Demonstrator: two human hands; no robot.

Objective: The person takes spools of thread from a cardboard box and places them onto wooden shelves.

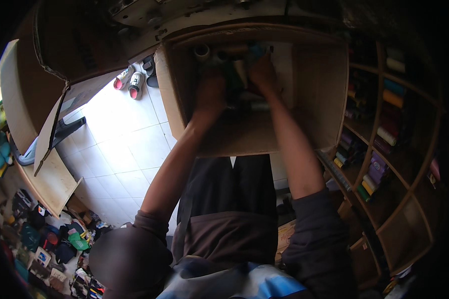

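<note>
Both my arms reach down into a deep cardboard box [317,79] held in dim light. Several spools lie along its far left part, among them a white-ended spool [202,51] and a brownish roll [233,50]. My left hand [212,89] is low against the box's left side, beside dark green things; shadow hides its fingers. My right hand [263,74] is closed near the middle, its fingertips at a blue item [256,51] too dark to name. Between the hands stands a pale cone-like piece [241,73]. Another pale spool [258,106] lies under my right wrist.
On the right, a wooden shelf [384,74] holds many coloured thread spools [376,169]. White floor tiles [129,149] and a pair of shoes [129,82] are at left. Open carton flaps [52,114] and cluttered items [60,244] lie further left. A metal machine [149,17] stands beyond the box.
</note>
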